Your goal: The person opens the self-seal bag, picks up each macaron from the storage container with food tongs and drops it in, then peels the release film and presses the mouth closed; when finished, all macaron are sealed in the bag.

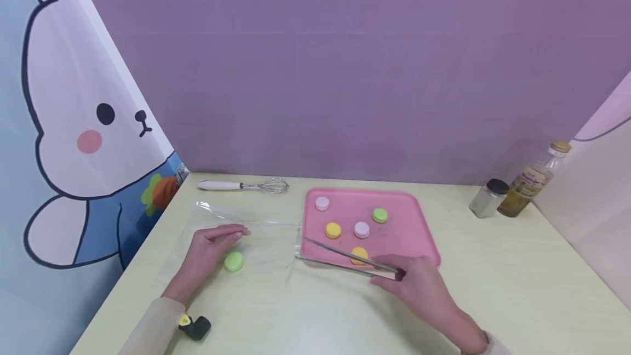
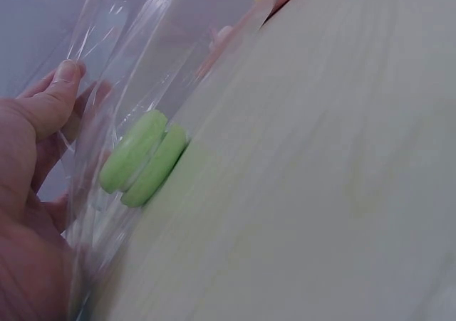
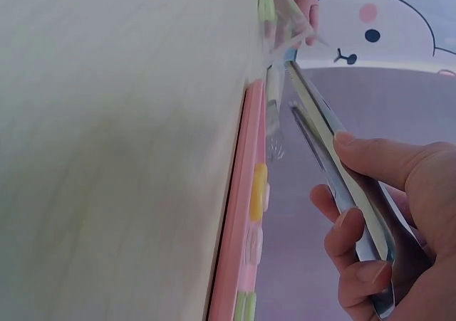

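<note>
My left hand (image 1: 207, 253) pinches the upper layer of a clear plastic bag (image 2: 160, 36), lifting it off the table. Inside the bag lies a green macaron (image 2: 146, 157), close to the fingers. With my right hand (image 1: 419, 289) I grip metal tongs (image 3: 331, 146). Their arms stand apart, nothing is between the tips, and they point left at the bag's mouth, over the near left part of a pink tray (image 1: 399, 201). On the tray sit a yellow macaron (image 1: 333, 230), another yellow one partly behind the tongs, two lavender macarons (image 1: 361, 229) and a green one (image 1: 379, 215).
A whisk (image 1: 246, 185) lies behind the bag. At the back right stand a black-lidded jar (image 1: 488, 199) and a corked bottle (image 1: 529, 182) with brown liquid. A purple backdrop (image 1: 345, 81) rises behind the table, and a rabbit-print cloth (image 1: 74, 125) hangs at the left.
</note>
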{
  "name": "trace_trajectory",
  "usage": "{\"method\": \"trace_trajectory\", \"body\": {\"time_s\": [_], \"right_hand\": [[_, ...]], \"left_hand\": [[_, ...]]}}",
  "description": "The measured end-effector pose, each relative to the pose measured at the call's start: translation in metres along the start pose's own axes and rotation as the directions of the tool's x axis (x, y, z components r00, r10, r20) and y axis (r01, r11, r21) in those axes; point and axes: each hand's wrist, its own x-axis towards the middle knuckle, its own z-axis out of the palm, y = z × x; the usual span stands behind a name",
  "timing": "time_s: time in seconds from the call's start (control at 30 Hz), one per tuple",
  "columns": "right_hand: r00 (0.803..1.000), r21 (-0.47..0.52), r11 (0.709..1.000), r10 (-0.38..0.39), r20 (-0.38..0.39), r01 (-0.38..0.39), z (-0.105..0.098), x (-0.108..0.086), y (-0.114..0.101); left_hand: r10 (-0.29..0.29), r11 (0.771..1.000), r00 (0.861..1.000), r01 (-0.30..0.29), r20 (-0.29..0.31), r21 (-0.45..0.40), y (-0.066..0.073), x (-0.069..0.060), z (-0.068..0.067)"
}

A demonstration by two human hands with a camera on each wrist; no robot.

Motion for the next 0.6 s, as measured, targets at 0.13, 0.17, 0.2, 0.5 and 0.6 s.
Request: {"method": "trace_trajectory", "body": {"time_s": [0.13,0.17,0.2,0.5,0.6], "right_hand": [[0.999,-0.001,1.0,-0.014,-0.031,0.014,-0.005,-0.005,0.004],[0.999,-0.009,1.0,-0.011,-0.037,0.011,-0.007,-0.006,0.006],[0.999,-0.021,1.0,-0.004,-0.039,0.003,-0.008,-0.008,0.007],[0.992,-0.127,0.985,0.109,-0.069,-0.117,-0.018,-0.024,0.015],[0.99,-0.146,0.982,0.104,-0.09,-0.117,-0.021,-0.028,0.018]], "left_hand": [[0.003,1.0,1.0,-0.003,-0.001,-0.01,0.0,0.0,0.0],[0.004,1.0,1.0,-0.004,0.0,-0.013,-0.001,0.0,0.0],[0.004,1.0,1.0,-0.004,0.0,-0.012,-0.001,0.0,0.0],[0.0,1.0,1.0,0.0,-0.001,0.0,-0.001,-0.001,-0.001],[0.0,1.0,1.0,0.0,0.0,-0.001,0.0,-0.001,-0.001]]}}
